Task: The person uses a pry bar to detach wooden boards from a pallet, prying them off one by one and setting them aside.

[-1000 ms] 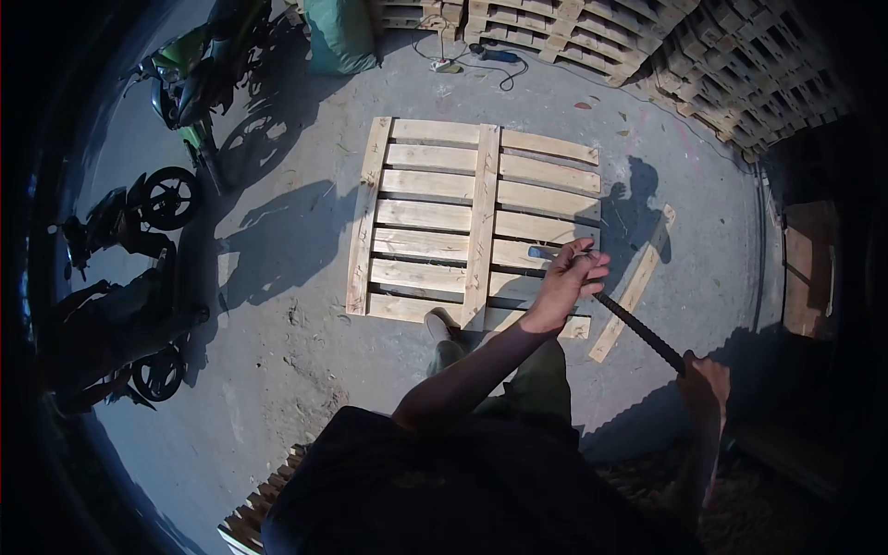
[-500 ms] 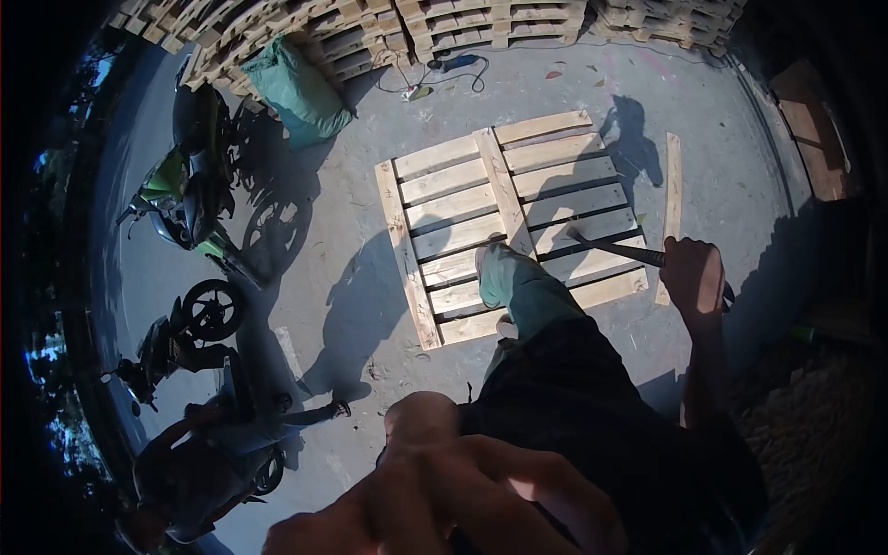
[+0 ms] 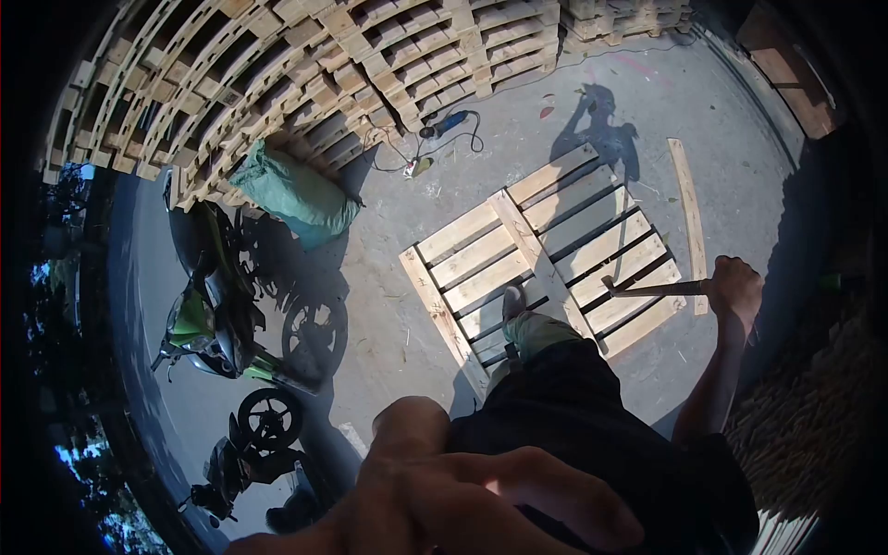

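Note:
My right hand (image 3: 737, 289) is closed round the handle of a hammer (image 3: 661, 289), its head pointing left above the slats of a wooden pallet (image 3: 546, 264). The pallet lies flat on the concrete, with one of my feet on it. My left hand (image 3: 462, 504) is raised very close to the camera at the bottom. Its fingers are apart and hold nothing visible; some fingertips are cut off by the frame edge. A loose wooden board (image 3: 687, 222) lies right of the pallet, nearest to my right hand.
Stacked pallets (image 3: 435, 46) line the back. Before them are a green sack (image 3: 296, 194) and a blue corded power tool (image 3: 446, 124). A green and black motorcycle (image 3: 199, 310) and another motorbike (image 3: 268, 421) stand left. A pile of wood pieces (image 3: 795, 425) lies lower right.
The view has turned, showing more stacked pallets at upper left. My right hand and the hammer appear lower and farther right. The person at lower left is no longer in view.

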`<move>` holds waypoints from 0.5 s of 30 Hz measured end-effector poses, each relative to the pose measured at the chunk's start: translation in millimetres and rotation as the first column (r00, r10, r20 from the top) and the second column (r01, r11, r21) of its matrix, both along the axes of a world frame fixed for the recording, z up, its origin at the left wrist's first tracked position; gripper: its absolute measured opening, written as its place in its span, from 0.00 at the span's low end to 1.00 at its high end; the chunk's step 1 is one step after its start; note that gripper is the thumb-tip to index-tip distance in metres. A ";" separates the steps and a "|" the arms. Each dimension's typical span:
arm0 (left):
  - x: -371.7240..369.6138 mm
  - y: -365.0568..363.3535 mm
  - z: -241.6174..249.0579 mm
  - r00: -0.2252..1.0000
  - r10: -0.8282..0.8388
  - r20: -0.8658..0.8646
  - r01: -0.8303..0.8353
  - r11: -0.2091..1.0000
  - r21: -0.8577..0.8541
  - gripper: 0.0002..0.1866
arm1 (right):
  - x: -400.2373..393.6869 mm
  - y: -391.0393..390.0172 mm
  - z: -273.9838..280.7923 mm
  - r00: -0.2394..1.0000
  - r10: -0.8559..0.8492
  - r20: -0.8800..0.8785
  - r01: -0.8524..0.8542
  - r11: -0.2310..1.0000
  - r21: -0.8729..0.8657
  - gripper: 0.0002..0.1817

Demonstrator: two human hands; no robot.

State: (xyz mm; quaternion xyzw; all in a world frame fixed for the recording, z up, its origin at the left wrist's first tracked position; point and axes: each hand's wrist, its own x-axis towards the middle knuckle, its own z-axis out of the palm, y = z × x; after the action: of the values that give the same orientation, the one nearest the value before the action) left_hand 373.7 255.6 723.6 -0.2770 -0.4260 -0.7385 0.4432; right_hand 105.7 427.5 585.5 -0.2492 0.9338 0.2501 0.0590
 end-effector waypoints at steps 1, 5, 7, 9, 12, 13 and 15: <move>-6.8 -8.5 2.7 1.000 -0.028 0.006 0.028 1.000 0.001 0.35 | -2.6 -7.5 -4.0 0.999 -0.034 0.004 0.034 0.999 -0.002 0.08; -39.9 -23.0 22.8 0.974 -0.214 -0.070 0.215 0.977 0.002 0.35 | -14.6 -23.0 -13.0 0.994 -0.068 -0.084 0.056 0.988 -0.144 0.09; -60.2 -23.3 36.3 0.945 -0.303 -0.125 0.305 0.952 -0.010 0.35 | -16.5 -25.0 -26.7 0.987 -0.112 -0.114 0.088 0.976 -0.198 0.09; -75.3 -22.0 46.8 0.907 -0.388 -0.165 0.390 0.921 -0.018 0.35 | -7.1 -30.9 -29.0 0.976 -0.127 -0.174 0.081 0.965 -0.251 0.08; -91.5 -22.1 58.6 0.840 -0.501 -0.207 0.505 0.862 -0.036 0.35 | 12.8 -42.2 -22.4 0.976 -0.194 -0.099 0.164 0.954 -0.249 0.08; -95.6 -22.8 61.6 0.817 -0.535 -0.214 0.540 0.841 -0.040 0.35 | 21.8 -44.6 -21.0 0.971 -0.220 -0.096 0.187 0.943 -0.274 0.08; -102.9 -29.6 68.0 0.769 -0.595 -0.232 0.602 0.797 -0.050 0.35 | 38.2 -50.8 -27.1 0.952 -0.278 -0.128 0.232 0.928 -0.292 0.07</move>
State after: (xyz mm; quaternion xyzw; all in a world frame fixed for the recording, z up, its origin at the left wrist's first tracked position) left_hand 270.8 226.0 791.7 -0.4778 -0.2497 -0.8084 0.2363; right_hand 143.8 376.8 558.4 -0.1094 0.9854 0.1288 -0.0223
